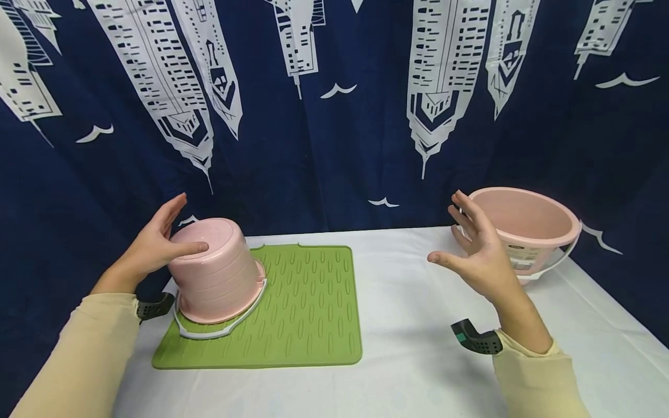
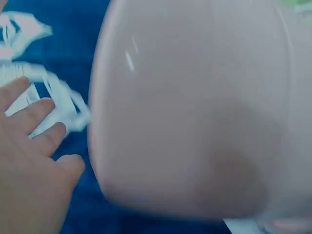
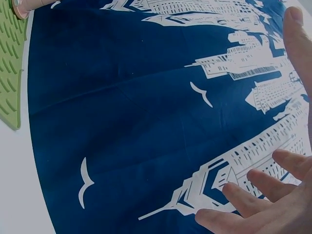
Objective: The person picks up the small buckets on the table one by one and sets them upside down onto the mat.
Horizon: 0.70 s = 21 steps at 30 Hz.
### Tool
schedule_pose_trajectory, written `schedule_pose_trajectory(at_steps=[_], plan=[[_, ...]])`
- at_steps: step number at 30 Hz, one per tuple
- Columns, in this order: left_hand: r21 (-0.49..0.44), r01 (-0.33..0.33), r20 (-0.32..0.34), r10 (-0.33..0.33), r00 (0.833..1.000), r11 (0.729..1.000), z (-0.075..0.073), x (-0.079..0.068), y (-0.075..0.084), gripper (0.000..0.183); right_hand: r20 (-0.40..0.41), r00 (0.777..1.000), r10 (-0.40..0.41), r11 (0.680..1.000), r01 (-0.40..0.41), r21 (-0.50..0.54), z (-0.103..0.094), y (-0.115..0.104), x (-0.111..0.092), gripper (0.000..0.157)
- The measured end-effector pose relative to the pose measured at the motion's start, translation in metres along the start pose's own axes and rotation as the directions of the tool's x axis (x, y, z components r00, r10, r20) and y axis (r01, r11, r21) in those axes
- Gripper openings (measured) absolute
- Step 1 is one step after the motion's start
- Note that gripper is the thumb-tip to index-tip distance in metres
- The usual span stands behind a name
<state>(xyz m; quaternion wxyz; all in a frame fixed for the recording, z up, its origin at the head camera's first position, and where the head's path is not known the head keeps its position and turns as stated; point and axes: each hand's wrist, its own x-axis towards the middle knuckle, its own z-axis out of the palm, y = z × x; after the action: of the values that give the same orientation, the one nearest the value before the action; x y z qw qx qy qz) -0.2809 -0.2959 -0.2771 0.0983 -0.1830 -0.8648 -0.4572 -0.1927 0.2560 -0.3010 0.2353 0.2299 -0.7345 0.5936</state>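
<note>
A pink bucket (image 1: 216,278) stands upside down on a green ribbed mat (image 1: 308,307), its pale handle (image 1: 209,334) lying along the rim on the mat. My left hand (image 1: 151,247) is beside the bucket's upturned base, fingers spread and thumb in front of it; whether it touches cannot be made out. In the left wrist view the bucket (image 2: 195,107) fills most of the picture. My right hand (image 1: 483,261) hovers with spread fingers, holding nothing. Behind it a second pink bucket or basin (image 1: 538,217) stands upright with its mouth upward, partly hidden by that hand.
A white cloth (image 1: 402,348) covers the table. Along the back hangs a dark blue curtain (image 1: 324,145) printed with white buildings and birds. The upright bucket stands near the table's back right edge. Black bands (image 1: 481,339) sit at both wrists.
</note>
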Motion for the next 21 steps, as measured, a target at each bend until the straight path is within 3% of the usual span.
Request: schedule_pose_trajectory(at_steps=[6,11,18,21], plan=[[-0.054,-0.165,-0.06,0.162,0.985,0.985,0.036,0.012,0.042,0.114,-0.012,1.0,0.015,0.999,-0.016,-0.046,-0.003,-0.002,0.0,0.11],[-0.114,-0.277,-0.009,0.277,0.961,0.954,0.077,0.018,0.074,0.117,-0.045,0.999,0.017,0.995,-0.021,-0.098,-0.007,0.002,0.001,0.11],[0.039,-0.336,0.105,0.331,0.938,0.941,0.137,0.01,0.104,0.125,-0.06,0.997,0.039,0.995,-0.045,-0.092,-0.011,0.007,0.001,0.111],[0.03,-0.373,0.102,0.368,0.924,0.927,0.156,0.006,0.118,0.126,-0.077,0.996,0.047,0.994,-0.054,-0.094,-0.014,0.007,0.0,0.111]])
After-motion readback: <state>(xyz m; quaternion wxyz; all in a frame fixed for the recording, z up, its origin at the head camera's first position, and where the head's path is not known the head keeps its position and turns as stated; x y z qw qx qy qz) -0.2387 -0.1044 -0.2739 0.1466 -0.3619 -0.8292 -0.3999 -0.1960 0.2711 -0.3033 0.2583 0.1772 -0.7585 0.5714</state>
